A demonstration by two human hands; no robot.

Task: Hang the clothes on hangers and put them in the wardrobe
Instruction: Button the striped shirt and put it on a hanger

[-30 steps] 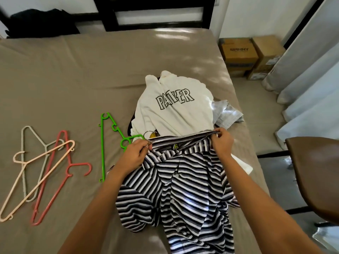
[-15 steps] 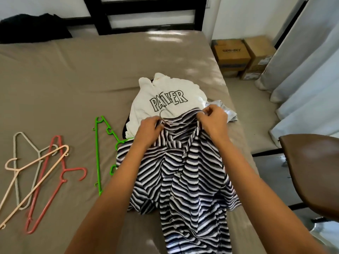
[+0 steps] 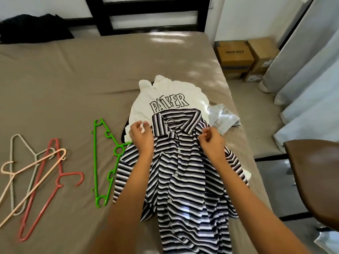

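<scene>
between the fingers of left hand [image 3: 142, 138] and right hand [image 3: 211, 143], found striped shirt [image 3: 183, 171] spread front-up on bed [image 3: 73, 79], collar lapping white sweatshirt [image 3: 146, 107] just past the fingertips. saw left fingers loose, gripping nothing, at the shoulder. couldn't tell whether curled right fingers pinched cloth. noted green hanger [image 3: 95, 162] left of left fingers.

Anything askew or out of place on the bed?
Nothing looks damaged. The striped shirt lies rumpled, and its edge covers part of the green hanger. The three loose hangers at the left lie crossed in a tangle. A dark garment sits bunched at the head of the bed.
</scene>
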